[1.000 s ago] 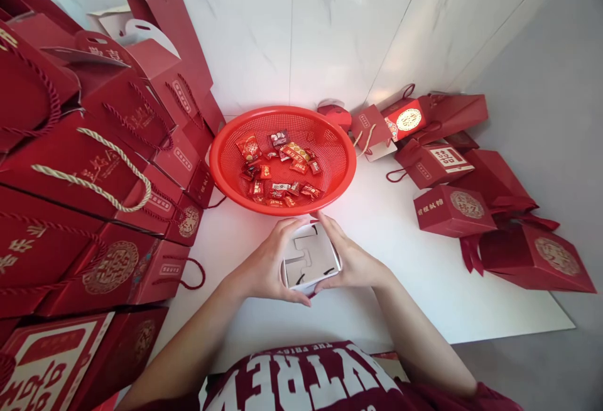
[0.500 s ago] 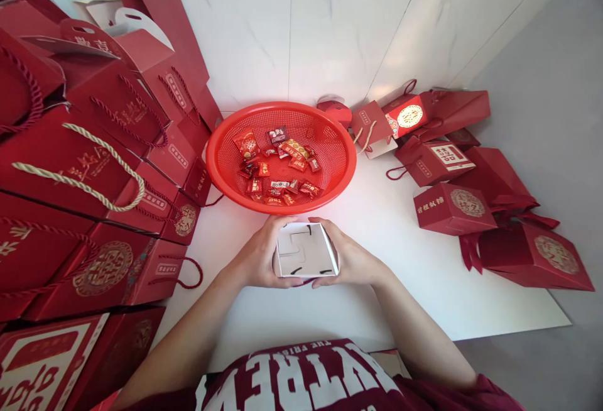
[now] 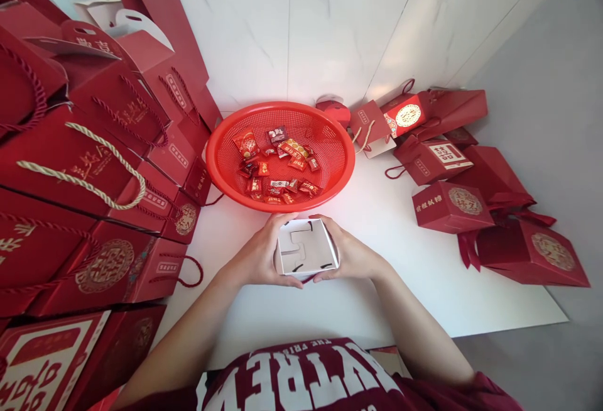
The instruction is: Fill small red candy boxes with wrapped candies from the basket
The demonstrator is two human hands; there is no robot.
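Between my two hands is a small open gift box (image 3: 307, 249), its white inside facing up. Folded tab flaps show at its bottom, with dark cord ends poking through near the rim. My left hand (image 3: 261, 254) is wrapped round its left side. On the opposite side my right hand (image 3: 346, 251) grips it, thumb and fingers along the edge. The box's outer walls are mostly hidden by my hands. Just beyond stands a red plastic basket (image 3: 346, 175) with several wrapped candies (image 3: 296, 161) lying in it.
On the left, red gift bags and boxes (image 3: 108, 260) are stacked high, some with rope handles (image 3: 94, 194). More red boxes (image 3: 455, 207) stand along the right side of the white table (image 3: 400, 298). A tiled wall (image 3: 336, 27) rises behind the basket.
Both hands keep hold of the gift box in nearly the same spot. The flaps at the bottom of the box now look more raised and apart. The view has shifted slightly.
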